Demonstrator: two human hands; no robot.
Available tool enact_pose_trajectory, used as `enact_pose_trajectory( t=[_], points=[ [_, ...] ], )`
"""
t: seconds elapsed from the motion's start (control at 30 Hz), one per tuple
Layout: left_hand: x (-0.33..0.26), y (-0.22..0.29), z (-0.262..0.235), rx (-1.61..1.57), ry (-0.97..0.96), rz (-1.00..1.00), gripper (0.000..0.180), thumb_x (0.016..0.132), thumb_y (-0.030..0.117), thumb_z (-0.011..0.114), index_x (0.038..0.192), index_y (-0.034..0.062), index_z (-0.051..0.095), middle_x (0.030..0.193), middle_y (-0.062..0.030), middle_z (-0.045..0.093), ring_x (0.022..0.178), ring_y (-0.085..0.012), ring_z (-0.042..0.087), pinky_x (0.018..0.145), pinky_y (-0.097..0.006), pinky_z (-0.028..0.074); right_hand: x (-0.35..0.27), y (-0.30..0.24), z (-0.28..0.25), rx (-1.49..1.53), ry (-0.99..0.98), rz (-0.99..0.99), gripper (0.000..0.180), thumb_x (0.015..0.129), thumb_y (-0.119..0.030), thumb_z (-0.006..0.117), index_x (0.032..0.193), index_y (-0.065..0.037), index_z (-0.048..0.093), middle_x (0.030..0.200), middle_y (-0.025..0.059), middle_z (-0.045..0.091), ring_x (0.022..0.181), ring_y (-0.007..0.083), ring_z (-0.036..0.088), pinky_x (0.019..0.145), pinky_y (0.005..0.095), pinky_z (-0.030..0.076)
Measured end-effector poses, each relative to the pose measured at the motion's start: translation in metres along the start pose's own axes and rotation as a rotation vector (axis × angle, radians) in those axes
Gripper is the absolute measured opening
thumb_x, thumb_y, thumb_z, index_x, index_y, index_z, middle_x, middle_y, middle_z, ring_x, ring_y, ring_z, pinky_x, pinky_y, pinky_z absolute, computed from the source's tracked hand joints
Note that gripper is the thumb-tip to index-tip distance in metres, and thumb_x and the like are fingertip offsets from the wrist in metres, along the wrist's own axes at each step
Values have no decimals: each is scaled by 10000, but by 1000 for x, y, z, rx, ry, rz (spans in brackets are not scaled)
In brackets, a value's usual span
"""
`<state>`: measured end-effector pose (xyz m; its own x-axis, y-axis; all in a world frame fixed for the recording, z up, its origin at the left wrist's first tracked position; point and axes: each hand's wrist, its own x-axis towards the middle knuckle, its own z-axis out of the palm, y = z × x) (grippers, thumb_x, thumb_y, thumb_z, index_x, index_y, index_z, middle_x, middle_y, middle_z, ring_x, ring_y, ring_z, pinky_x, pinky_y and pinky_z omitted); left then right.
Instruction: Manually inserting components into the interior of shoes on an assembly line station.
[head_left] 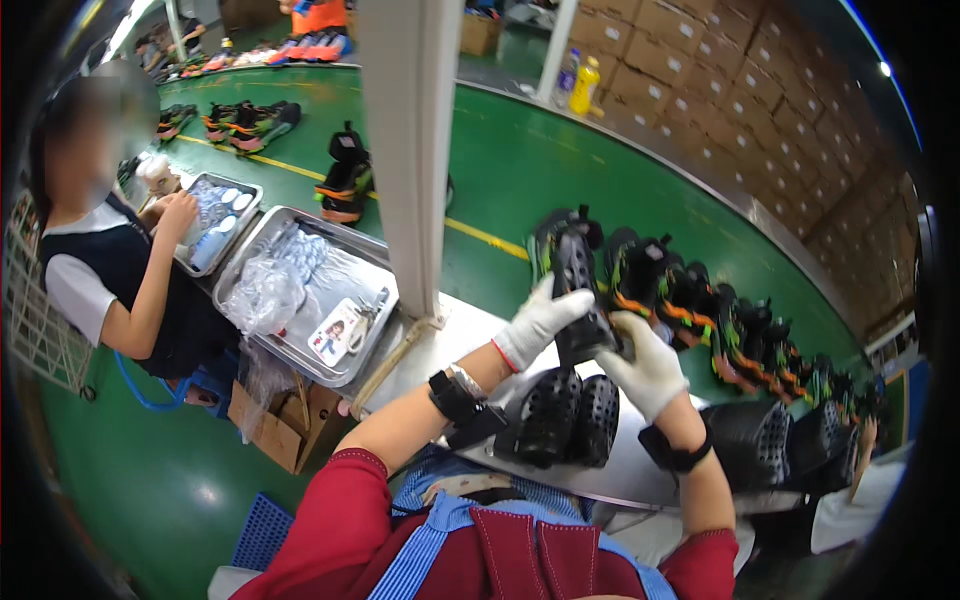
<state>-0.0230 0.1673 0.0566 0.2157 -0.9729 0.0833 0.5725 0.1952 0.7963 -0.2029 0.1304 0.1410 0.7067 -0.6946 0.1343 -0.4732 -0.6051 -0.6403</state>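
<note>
Both hands in white knit gloves: left hand (540, 320) and right hand (645, 370) closed around a black studded shoe (580, 300), raised above the pale counter (630, 470). Perforated black moulds (565, 420) beneath; metal tray (270, 240) leftward.

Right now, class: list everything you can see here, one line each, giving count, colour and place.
Held shoe: one, black, in both hands.
Soles: two, black, on the table below the hands.
Shoe row: many, black with orange and green, on the green belt.
Metal trays: two, silver, left.
Cardboard boxes: many, brown, stacked at back.
Co-worker: one, seated left.
Left hand: white glove, grip on shoe.
Right hand: white glove, grip on shoe.
</note>
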Motion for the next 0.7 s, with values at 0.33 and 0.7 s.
enact_pose_trajectory(
  t=[0.33, 0.7],
  points=[
    [12, -2, -7, -11, 237, 92, 370, 836, 203, 667, 1123, 30, 512, 936, -57, 627, 802, -140, 615, 711, -288, 531, 32, -29, 21, -37, -41, 213, 408, 775, -352, 693, 948, 7, 603, 801, 192, 657, 750, 294, 667, 685, 372, 506],
    [26, -21, 0, 86, 413, 179, 388, 765, 267, 707, 1046, 43, 560, 874, -69, 636, 731, -149, 612, 666, -296, 525, 40, 9, 26, -42, 54, 132, 271, 809, -248, 639, 858, 12, 581, 687, 149, 591, 613, 170, 566, 622, 326, 468]
  ],
)
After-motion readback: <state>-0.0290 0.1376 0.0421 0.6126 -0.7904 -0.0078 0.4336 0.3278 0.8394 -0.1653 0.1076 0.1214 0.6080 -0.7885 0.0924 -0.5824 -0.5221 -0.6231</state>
